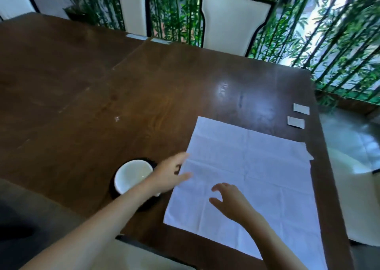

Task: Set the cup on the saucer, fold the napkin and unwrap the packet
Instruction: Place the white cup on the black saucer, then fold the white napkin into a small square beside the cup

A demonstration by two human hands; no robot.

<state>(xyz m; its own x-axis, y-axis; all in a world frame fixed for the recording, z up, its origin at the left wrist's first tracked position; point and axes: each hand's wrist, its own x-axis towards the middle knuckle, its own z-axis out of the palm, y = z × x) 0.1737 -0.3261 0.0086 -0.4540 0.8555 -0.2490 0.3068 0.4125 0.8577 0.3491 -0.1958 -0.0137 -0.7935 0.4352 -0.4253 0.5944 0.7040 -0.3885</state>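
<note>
White round ceramic cup (132, 175) seated on black glossy saucer (141, 205), near the front-left of the dark brown wooden bench (102, 105); first step done, judging by how the pair sits. Just right of the cup, large white square paper napkin (246, 179) lying open and flat, old crease lines showing, far right corner poking past the bench edge; no fold made yet. Left hand (171, 177) at the napkin's left edge, fingers loosely spread, tips touching or just over the paper, gripping nothing clearly; partly covering the saucer's right rim. Right hand (230, 200) hovering over the lower middle of the napkin, fingers curled and apart, holding nothing. Probably about to start the fold. Well apart at the far right edge, two small white rectangular packets (296, 121), flat, seemingly still sealed; unwrapping still to come. Beyond, cream-backed black-trimmed chair (232, 21) against green bamboo.
</note>
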